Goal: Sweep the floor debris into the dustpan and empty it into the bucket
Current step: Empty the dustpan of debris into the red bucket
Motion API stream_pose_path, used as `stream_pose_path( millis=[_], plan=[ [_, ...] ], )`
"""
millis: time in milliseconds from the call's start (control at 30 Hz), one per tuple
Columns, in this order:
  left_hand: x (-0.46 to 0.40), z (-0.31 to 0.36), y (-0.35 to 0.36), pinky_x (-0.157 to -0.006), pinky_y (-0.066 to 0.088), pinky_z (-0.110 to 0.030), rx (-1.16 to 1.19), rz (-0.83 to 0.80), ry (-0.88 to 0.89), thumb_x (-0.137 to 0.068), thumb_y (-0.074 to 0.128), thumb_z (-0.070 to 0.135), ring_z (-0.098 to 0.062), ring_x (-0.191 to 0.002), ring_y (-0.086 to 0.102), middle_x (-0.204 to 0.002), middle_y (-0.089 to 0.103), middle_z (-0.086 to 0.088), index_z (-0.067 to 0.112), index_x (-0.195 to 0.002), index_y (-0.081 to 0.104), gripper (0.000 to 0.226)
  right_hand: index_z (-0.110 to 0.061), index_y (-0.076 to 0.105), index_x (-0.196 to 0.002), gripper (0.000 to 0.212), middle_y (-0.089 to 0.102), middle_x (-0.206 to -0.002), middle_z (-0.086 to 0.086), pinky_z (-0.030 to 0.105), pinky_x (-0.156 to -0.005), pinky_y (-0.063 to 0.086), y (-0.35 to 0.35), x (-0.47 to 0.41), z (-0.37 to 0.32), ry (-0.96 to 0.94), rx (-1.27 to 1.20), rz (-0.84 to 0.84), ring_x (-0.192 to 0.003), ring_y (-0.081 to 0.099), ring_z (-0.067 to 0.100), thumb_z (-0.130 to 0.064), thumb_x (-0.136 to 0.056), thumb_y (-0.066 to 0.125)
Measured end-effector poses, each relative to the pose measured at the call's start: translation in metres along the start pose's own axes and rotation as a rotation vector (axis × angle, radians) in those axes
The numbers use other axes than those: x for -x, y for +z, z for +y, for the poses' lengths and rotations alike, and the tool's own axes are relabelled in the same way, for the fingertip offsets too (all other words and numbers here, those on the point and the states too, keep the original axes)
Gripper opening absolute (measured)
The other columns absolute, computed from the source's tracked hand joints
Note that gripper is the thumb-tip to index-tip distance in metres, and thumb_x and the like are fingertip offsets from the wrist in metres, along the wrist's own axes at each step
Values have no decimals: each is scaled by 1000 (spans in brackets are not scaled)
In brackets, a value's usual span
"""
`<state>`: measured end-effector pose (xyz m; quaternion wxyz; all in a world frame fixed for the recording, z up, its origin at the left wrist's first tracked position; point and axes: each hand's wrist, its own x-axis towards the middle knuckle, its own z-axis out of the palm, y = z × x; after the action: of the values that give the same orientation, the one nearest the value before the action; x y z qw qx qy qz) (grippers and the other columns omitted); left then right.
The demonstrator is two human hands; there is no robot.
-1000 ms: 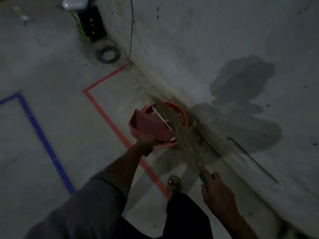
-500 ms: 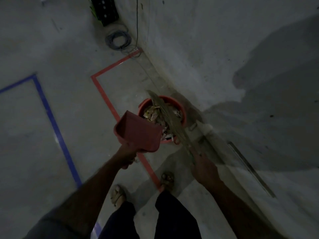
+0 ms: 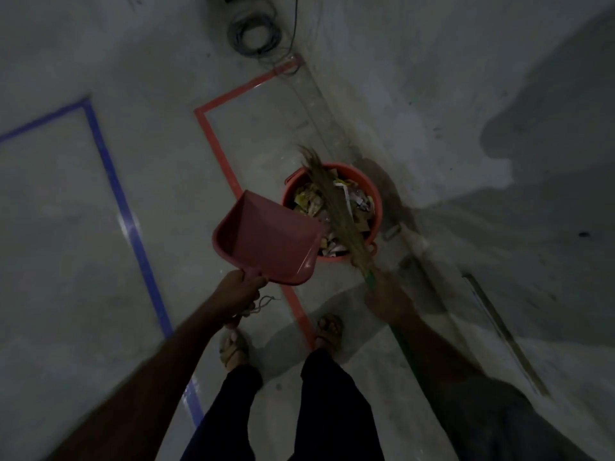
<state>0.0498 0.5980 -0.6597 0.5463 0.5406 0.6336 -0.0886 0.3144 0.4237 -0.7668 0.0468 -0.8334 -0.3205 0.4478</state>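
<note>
— What's the floor like?
— Dim concrete floor (image 3: 100,227), orange bucket (image 3: 376,207) of debris against the wall.
— And the hands?
— Left hand (image 3: 238,294) grips the red dustpan (image 3: 266,242), held just left of the bucket. Right hand (image 3: 387,299) clasps the broom (image 3: 336,207), bristles over the bucket.

No words, numbers or brand marks can be read anywhere. The scraps of paper (image 3: 346,207) in the bucket (image 3: 375,224) show yellow and white print, too blurred to make out.
</note>
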Motion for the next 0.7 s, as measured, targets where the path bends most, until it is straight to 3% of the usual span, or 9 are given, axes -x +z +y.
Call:
stream_pose_path(
  millis=[167, 267, 367, 467, 533, 600, 700],
  plan=[
    [20, 5, -8, -32, 29, -18, 25, -68, -13, -100, 56, 17, -10, -35, 41, -64, 47, -9, 4, -89, 53, 17, -19, 33, -153, 71, 50, -140, 16, 45, -98, 49, -15, 77, 12, -97, -97, 135, -123, 53, 35, -34, -88, 59],
    [30, 2, -15, -44, 27, -19, 35, -97, -65, -98, 58, 22, -14, -40, 39, -69, 48, -9, 6, -91, 53, 18, -20, 30, -155, 83, 52, -139, 12, 44, -98, 49, -21, 113, 8, -99, -191, 115, -122, 54, 31, -43, -79, 56],
    [40, -2, -30, -54, 30, -27, 39, -125, -76, -92, 63, 28, -16, -46, 41, -74, 52, -12, -2, -96, 56, 31, -22, 33, -152, 76, 54, -127, -3, 32, -92, 47, -32, 155, -14, -90, -363, 145, -114, 55, 16, -25, -84, 68],
    [52, -6, -49, -58, 33, -32, 24, -152, -41, -90, 67, 30, -18, -51, 45, -82, 57, -15, -6, -102, 61, 38, -36, 41, -143, 78, 60, -123, -6, 36, -88, 55, -35, 182, -33, -52, -520, 102, -104, 63, 11, -19, -75, 74],
    [66, -4, -64, -52, 34, -27, 5, -177, -2, -93, 67, 24, -17, -51, 45, -80, 58, -13, -2, -96, 62, 27, -29, 54, -136, 65, 64, -115, 1, 38, -79, 58, -38, 194, -52, -35, -606, 96, -94, 67, 17, -8, -77, 71],
    [80, -1, -81, -50, 33, -25, -7, -194, 48, -93, 68, 20, -16, -50, 44, -76, 57, -10, 2, -88, 61, 20, -16, 64, -124, 49, 69, -96, 14, 38, -66, 55, -46, 209, -81, 2, -800, 90, -70, 66, 23, 9, -81, 62],
    [102, 11, -110, -42, 35, -21, -89, -220, 110, -96, 64, 17, -14, -52, 41, -73, 50, -7, 7, -83, 58, 17, 0, 57, -116, 28, 63, -67, 18, 21, -43, 48, -61, 232, -126, 17, -1061, 19, -41, 57, 19, 11, -91, 49]
  ],
)
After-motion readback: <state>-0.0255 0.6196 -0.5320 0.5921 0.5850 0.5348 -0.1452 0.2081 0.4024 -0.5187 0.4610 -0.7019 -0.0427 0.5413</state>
